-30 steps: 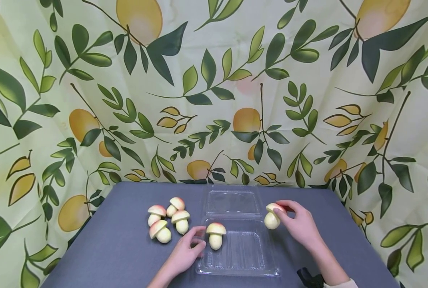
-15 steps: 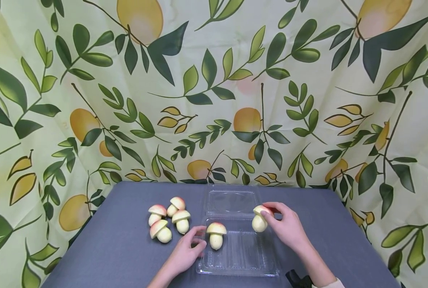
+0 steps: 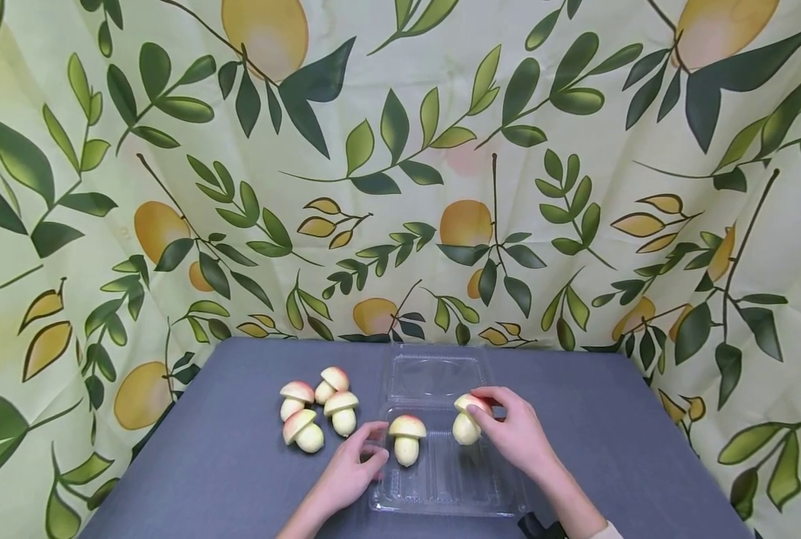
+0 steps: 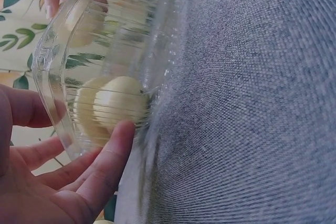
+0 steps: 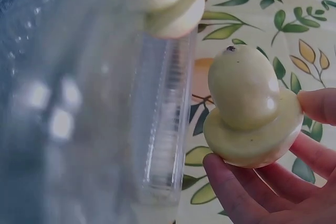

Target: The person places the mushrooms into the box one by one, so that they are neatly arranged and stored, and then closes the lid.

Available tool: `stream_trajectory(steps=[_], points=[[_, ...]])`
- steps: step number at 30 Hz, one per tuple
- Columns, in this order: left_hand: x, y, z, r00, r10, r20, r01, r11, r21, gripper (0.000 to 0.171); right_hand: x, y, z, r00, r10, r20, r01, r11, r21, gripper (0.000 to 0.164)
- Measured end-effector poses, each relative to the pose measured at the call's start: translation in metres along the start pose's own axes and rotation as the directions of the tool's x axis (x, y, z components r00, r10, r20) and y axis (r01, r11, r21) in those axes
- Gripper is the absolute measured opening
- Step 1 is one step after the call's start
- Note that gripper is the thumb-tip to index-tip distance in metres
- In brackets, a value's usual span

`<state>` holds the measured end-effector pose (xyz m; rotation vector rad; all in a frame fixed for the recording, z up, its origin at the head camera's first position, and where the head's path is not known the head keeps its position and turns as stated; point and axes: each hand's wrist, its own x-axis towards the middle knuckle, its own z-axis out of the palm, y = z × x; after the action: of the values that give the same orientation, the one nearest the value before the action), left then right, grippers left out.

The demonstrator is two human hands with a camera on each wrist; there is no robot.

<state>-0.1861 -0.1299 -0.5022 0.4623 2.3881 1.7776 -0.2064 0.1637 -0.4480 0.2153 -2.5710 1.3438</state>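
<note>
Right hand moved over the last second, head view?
Yes: the right hand went leftward, carrying the mushroom-shaped piece from around the right rim of the clear tray to inward of that rim.

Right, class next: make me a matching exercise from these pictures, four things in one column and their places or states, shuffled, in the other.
1. Right hand
2. Left hand
3. Clear lid
4. Four mushroom shapes

A. Behind the tray
B. Clustered on the grey-blue table
C. Holding one mushroom shape by its cap
D. At the tray's left edge

Pairs: 1-C, 2-D, 3-A, 4-B
</note>
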Motion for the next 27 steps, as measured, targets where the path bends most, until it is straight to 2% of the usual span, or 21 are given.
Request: stream_trajectory(steps=[13, 27], points=[[0.000, 0.001, 0.001, 1.000, 0.002, -0.005, -0.002, 1.000, 0.027, 0.043, -0.003, 0.001, 0.025, 0.999, -0.021, 0.032, 0.021, 1.000, -0.016, 0.019], [-0.001, 0.001, 0.001, 1.000, -0.007, -0.001, 0.007, 1.000, 0.025, 0.044, -0.003, 0.009, 0.047, 0.997, -0.035, 0.071, 0.038, 0.998, -0.047, 0.022]])
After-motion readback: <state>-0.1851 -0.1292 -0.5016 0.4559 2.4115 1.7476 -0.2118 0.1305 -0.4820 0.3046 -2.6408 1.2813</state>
